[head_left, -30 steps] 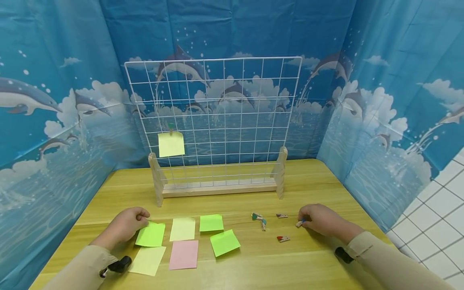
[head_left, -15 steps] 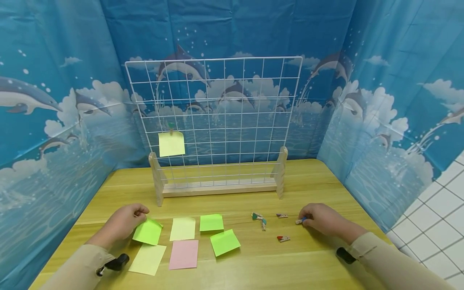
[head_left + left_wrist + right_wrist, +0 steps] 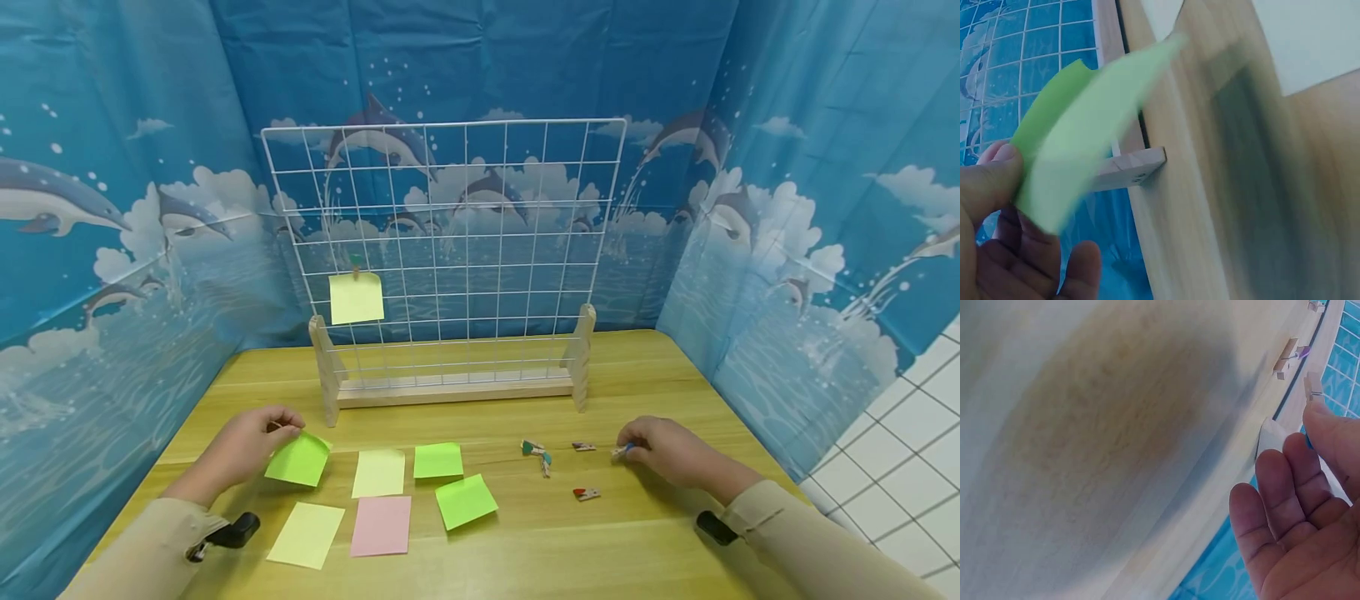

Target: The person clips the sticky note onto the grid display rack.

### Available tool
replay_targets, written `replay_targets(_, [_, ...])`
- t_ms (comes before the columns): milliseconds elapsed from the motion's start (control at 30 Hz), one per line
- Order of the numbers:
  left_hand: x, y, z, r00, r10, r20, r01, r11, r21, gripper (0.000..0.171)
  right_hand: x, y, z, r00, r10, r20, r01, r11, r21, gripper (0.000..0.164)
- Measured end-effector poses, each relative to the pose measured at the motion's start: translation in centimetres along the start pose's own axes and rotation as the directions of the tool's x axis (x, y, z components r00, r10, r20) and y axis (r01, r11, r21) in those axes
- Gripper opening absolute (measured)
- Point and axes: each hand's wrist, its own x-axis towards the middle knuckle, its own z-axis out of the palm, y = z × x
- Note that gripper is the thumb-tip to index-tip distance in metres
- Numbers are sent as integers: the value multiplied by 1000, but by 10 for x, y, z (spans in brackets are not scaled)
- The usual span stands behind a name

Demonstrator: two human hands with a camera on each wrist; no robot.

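My left hand [image 3: 251,446] pinches a green sticky note [image 3: 299,459] by its upper corner between thumb and fingers. In the left wrist view the note [image 3: 1079,137] is lifted off the table and bends in the air. On the right, my right hand [image 3: 667,450] pinches a small wooden clothespin [image 3: 619,452] with a blue end. The right wrist view shows that clothespin [image 3: 1314,387] between thumb and index finger, the other fingers loosely bent. A white wire grid [image 3: 465,237] stands in a wooden base, with a pale yellow note [image 3: 356,300] hung by a green clothespin [image 3: 356,265].
On the table lie two pale yellow notes, one nearer [image 3: 306,535] and one farther [image 3: 378,473], a pink note [image 3: 381,526], and two green notes, one farther [image 3: 438,461] and one nearer [image 3: 466,502]. Several clothespins lie right of centre, one red-ended [image 3: 587,494].
My left hand has lifted the green note off the table, moving slightly left and away from the yellow note in front. My right hand raises the blue-ended clothespin slightly, otherwise barely moving.
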Motion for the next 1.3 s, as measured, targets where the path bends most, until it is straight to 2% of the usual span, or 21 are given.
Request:
replay_targets(200, [4,10,-3,998,32,-58,-33,999,-13,18,-1,-3,0,1000,0,2,0,1000,7,9])
replay_targets(467, [12,31,-10,990,82,-114,-85,996,-18,27,1,-6,1,1000,16,1,-16,999,30,8])
replay_targets(933, [33,71,-21,980,55,-190,-81,988,-130,28,1,-10,2,1000,-15,-19,15,999,37,10])
replay_targets(1133, [48,84,-22,971,92,-221,-122,984,-130,31,-1,-15,0,999,-33,-18,34,999,39,9])
replay_targets(1300, [58,95,-24,967,92,-239,-132,979,-154,28,-1,-16,1,999,-46,-10,46,998,35,9])
